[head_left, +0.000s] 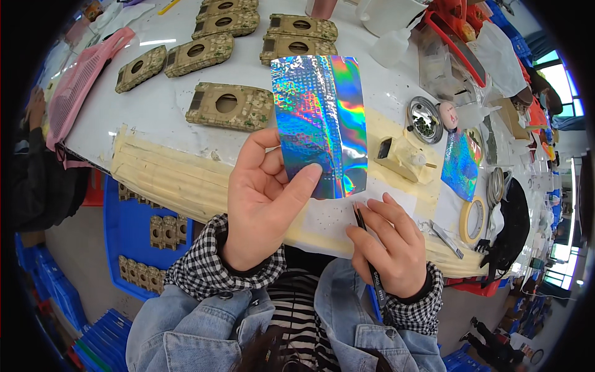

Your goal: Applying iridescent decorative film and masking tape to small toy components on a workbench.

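My left hand (266, 192) is closed on the lower left edge of a shiny holographic sheet (319, 118), thumb in front, fingers behind. Rows of small square outlines cover much of that sheet, which is raised above the table edge. Black tweezers (372, 270) are pinched in my right hand (389, 248), their tips pointing up and away just below the sheet. Under both hands lies a white paper (328, 218) with tiny specks. Beyond the sheet, a camouflage-painted model tank hull (207, 118) with a round hole rests on the table.
More tank hulls (198, 53) stand farther back. A pink basket (83, 93) is at left. On the right are a taped block (406, 158), a round metal tin (425, 121), another holographic sheet (462, 164), a tape roll (473, 220) and a utility knife (447, 240). Below left sits a blue tray (118, 229).
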Available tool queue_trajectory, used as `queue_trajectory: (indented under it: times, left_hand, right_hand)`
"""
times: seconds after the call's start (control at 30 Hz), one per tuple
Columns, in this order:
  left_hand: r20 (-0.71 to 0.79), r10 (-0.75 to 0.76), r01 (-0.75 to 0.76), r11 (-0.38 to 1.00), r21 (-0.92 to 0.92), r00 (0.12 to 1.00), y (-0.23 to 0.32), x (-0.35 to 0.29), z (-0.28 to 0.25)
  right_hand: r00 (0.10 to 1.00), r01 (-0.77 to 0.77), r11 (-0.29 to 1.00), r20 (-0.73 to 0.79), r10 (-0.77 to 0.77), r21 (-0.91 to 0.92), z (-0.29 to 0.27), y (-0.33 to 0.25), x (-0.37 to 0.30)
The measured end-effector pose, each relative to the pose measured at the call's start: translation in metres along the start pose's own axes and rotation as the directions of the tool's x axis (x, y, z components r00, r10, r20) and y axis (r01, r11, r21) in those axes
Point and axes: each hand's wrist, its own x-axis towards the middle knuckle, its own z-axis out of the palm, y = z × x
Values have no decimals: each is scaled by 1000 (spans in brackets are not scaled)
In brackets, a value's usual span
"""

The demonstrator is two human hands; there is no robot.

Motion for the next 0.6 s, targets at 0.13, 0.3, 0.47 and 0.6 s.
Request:
queue_trajectory:
  times: [0.13, 0.3, 0.47, 0.6]
  left_hand:
    - [4, 26, -26, 1000, -15, 1000, -1, 1, 0]
    - [-2, 29, -29, 999, -21, 1000, 1, 0, 1]
    - [-13, 20, -20, 1000, -10, 1000, 1, 0, 2]
    - [-4, -3, 3, 1000, -20, 1000, 1, 0, 1]
  right_hand:
    - [997, 21, 1000, 72, -22, 13, -3, 1, 4]
    - [985, 32, 999, 171, -37, 27, -15, 0, 15]
    - [987, 19, 996, 159, -33, 85, -20, 5, 12]
    - [991, -46, 984, 130, 24, 172, -38, 4, 10]
